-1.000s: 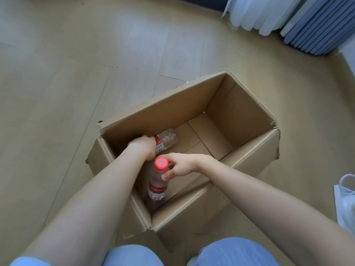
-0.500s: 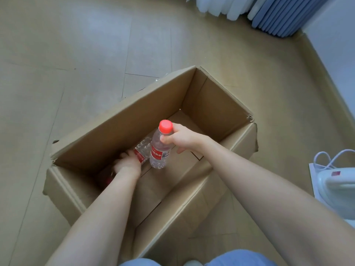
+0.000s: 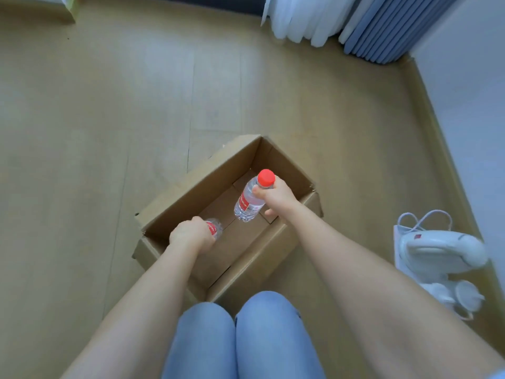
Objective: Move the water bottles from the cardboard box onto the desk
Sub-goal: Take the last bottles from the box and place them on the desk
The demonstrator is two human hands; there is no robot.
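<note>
At frame centre, right hand (image 3: 277,198) and left hand (image 3: 191,236) each grip a bottle (image 3: 250,199) over the box (image 3: 191,192); next, the unseen desk

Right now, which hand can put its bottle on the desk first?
Probably the right hand. Its bottle is held near the red cap, upright, above the box. The left hand is low inside the box, covering most of its bottle. No desk is in view.

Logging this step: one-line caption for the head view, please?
Both hands lift water bottles from the cardboard box: right hand grips one upright, left hand another.
</note>
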